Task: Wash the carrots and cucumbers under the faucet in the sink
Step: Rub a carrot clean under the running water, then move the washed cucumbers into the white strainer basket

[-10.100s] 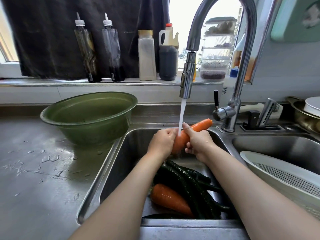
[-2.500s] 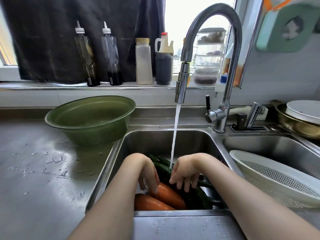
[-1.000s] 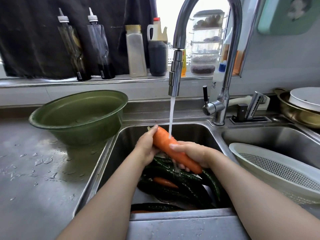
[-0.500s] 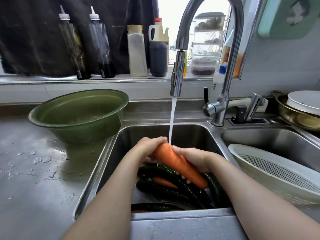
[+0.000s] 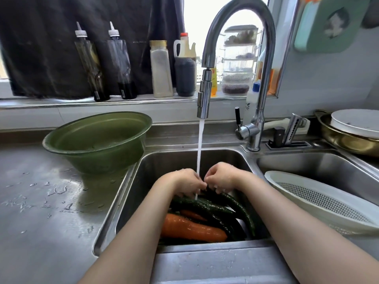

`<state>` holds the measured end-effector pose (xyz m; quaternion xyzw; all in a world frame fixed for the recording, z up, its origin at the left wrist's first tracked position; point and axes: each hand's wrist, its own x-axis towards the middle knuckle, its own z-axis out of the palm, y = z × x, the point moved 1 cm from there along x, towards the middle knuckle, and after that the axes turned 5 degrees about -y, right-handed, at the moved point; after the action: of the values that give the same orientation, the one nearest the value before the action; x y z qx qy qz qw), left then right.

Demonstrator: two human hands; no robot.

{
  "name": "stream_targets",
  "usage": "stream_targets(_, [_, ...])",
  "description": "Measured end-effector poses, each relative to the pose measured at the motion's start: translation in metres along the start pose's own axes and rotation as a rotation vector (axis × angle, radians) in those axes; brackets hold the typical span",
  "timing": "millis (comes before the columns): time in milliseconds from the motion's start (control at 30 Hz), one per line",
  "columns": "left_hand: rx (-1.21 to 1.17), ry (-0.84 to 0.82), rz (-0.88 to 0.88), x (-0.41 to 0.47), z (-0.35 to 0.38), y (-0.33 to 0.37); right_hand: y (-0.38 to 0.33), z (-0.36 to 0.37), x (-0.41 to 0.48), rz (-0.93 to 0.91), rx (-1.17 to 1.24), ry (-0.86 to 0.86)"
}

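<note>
Green cucumbers [image 5: 205, 204] lie over the carrots [image 5: 190, 229] in the sink [image 5: 164, 160], under the faucet [image 5: 205, 95] stream. Left hand [image 5: 184, 182] and right hand [image 5: 222, 177] curl fingers round the top ones, probably for rubbing them.

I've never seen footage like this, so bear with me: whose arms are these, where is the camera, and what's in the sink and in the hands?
There is no machine here: these are a person's two bare arms, filmed by one wide-angle camera worn on the head, looking forward and down. The left hand and right hand meet under the water running from the faucet. In the sink below lie dark cucumbers and carrots. Both hands curl their fingers down onto the cucumbers; whether either grip has closed round one is not clear. A green bowl stands on the wet counter to the left, and a white colander rests at the right basin.
</note>
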<state>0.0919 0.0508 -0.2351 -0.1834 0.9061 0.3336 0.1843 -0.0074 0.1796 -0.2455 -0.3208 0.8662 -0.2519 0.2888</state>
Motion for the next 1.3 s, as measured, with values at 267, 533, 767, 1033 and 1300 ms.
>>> stream_targets(267, [-0.300, 0.247, 0.182, 0.009, -0.012, 0.081, -0.012, -0.079, -0.030, -0.032, -0.268, 0.302])
stream_targets(533, [-0.401, 0.410, 0.294, 0.023, -0.044, 0.157, -0.006, -0.128, -0.040, -0.158, -0.338, 0.538])
stream_targets(767, [-0.310, 0.400, 0.277, 0.036, -0.057, 0.176, -0.004, -0.146, -0.046, -0.058, -0.774, 0.541])
stream_targets(1033, [-0.246, 0.355, 0.353, 0.039, -0.059, 0.178, -0.008, -0.157, -0.056, 0.012, -0.631, 0.462])
stream_targets(1300, [-0.002, 0.301, 0.223, 0.029, -0.041, 0.101, -0.020, -0.107, -0.047, -0.073, -0.338, 0.365])
